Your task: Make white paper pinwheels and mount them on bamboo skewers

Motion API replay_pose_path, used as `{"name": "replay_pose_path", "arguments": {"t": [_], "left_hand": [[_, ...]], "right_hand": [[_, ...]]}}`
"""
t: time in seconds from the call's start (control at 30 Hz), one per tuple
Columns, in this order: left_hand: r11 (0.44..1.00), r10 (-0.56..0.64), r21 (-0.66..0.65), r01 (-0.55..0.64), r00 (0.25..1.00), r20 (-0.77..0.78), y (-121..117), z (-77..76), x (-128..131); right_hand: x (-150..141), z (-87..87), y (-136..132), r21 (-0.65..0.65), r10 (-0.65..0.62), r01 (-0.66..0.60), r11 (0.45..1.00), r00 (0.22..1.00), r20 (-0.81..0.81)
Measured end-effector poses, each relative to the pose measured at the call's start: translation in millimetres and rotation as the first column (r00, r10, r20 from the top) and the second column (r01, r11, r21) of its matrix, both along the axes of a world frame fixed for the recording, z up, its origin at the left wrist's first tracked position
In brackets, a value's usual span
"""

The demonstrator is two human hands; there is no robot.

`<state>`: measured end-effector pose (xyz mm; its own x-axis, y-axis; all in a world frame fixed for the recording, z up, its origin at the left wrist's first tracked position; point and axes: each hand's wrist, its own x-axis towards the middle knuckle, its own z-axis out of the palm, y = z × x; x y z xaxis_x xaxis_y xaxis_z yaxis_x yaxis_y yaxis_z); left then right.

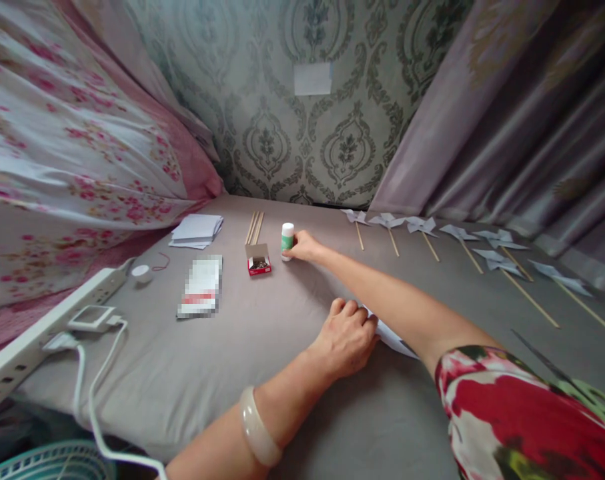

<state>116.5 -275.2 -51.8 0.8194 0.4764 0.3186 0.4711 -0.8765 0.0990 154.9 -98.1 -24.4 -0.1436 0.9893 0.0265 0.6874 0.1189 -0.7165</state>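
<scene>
My right hand (302, 246) reaches far forward across the grey surface (222, 360) and closes around a small white glue stick with a green label (287, 240), which stands upright. My left hand (346, 337) rests nearer to me, fingers curled, pressing down on a white sheet of paper (395, 339) that lies partly under my right forearm. A pale bangle (257, 427) sits on my left wrist.
Next to the glue stick lie a small open red box (258, 259), thin wooden sticks (255, 227), a stack of white paper (197, 230) and a white packet (201, 286). Several paper pinwheels on sticks (462, 243) line the right side. A power strip (57, 320) with a cable lies at the left edge.
</scene>
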Motion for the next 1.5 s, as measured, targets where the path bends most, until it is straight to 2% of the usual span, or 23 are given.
{"name": "replay_pose_path", "arguments": {"t": [0.17,0.5,0.67,0.77,0.83,0.9,1.0,1.1,1.27,1.37,1.5], "left_hand": [[1.000,-0.008,0.004,0.008,1.000,0.015,0.1,-1.4,0.3],[0.999,-0.014,0.033,0.014,1.000,0.026,1.3,-2.7,0.4],[0.999,-0.005,0.037,0.004,1.000,0.003,2.9,-0.8,-0.6],[1.000,-0.007,0.028,0.007,1.000,-0.004,3.4,1.7,-1.9],[1.000,-0.010,0.022,0.010,1.000,0.010,4.0,2.8,-2.1],[0.999,-0.018,0.028,0.017,0.999,0.031,4.6,3.3,-1.7],[0.999,-0.049,0.026,0.047,0.997,0.060,4.6,4.2,-0.4],[0.997,-0.076,0.027,0.074,0.994,0.084,3.0,5.8,0.6],[0.991,-0.132,0.043,0.128,0.986,0.098,0.1,6.5,1.1],[0.991,-0.133,0.034,0.130,0.987,0.092,-0.4,5.3,1.8],[0.991,-0.133,0.039,0.130,0.988,0.082,-0.3,3.1,3.6]], "right_hand": [[-1.5,-1.9,-1.8,-0.002,0.042,-0.042,0.999,0.997,0.061],[1.1,-8.7,-3.7,0.004,0.079,-0.080,0.997,0.993,0.082],[11.0,3.6,-16.2,0.020,0.079,-0.080,0.997,0.996,0.050],[41.7,22.1,-38.9,0.060,0.057,-0.049,0.997,0.989,-0.134],[74.1,33.7,-61.4,0.065,0.061,-0.045,0.997,0.960,-0.274],[111.6,40.4,-88.9,0.096,0.005,0.029,0.995,0.941,-0.339],[164.6,38.8,-135.5,0.142,-0.134,0.198,0.970,0.921,-0.365],[200.3,27.2,-180.6,0.124,-0.178,0.218,0.968,0.946,-0.271],[214.8,8.5,-231.4,0.102,-0.008,0.019,0.995,0.995,-0.101],[209.6,2.0,-241.8,0.138,0.063,-0.052,0.989,0.995,-0.081],[201.6,-5.0,-242.4,0.180,0.126,-0.116,0.977,0.991,-0.044]]}}
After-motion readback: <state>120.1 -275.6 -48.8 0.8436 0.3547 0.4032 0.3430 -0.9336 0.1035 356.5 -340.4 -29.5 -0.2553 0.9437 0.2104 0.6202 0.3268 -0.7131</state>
